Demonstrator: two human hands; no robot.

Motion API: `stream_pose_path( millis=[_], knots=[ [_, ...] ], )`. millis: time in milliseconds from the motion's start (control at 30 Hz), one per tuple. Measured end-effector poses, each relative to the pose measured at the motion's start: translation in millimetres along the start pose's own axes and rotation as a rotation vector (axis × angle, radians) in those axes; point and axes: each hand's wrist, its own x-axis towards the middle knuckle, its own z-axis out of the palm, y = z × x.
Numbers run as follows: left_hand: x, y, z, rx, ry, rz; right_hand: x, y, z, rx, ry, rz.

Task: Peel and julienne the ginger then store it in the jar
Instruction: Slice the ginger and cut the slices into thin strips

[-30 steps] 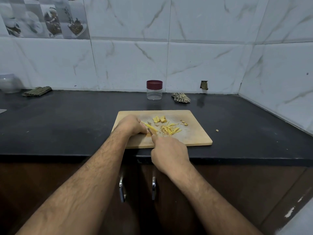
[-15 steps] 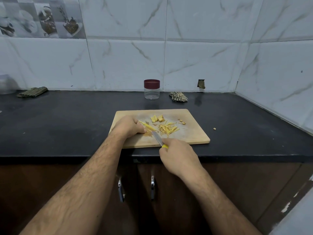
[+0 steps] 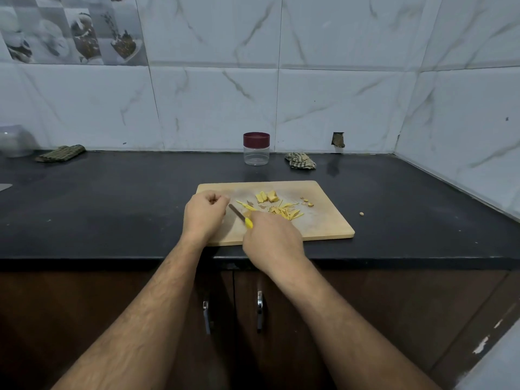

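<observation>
Two hands are seen low on the wooden cutting board (image 3: 323,223). The right hand (image 3: 271,240) is clamped round the yellow handle of a small knife (image 3: 239,215), whose blade points up and left toward the left hand (image 3: 205,213). The left hand is curled into a loose fist at the board's left end; whether anything is held inside it cannot be told. Compared with half a second ago, the left fingers have been drawn back from the slice they pinned, and the knife has been brought closer to the strips. The stroke is judged finished, with regrouping likely next. Julienned ginger strips (image 3: 284,212) lie just beyond the right hand, and two uncut ginger chunks (image 3: 267,196) wait behind them. Small trimmings (image 3: 306,202) sit to the right. The lidded jar (image 3: 256,149) stands on the counter (image 3: 112,198) behind the board, so storing is not yet begun.
</observation>
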Motion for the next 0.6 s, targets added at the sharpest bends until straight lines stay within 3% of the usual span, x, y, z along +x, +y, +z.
stream_pose_path(
  millis=[267, 600],
  knots=[
    [1, -5, -1, -0.128, 0.078, 0.000, 40, -31, 11, -0.106, -0.002, 0.074],
    [2, -7, 0, -0.124, 0.088, 0.016, 6, 0, -3, -0.127, -0.081, 0.174]
  ],
)
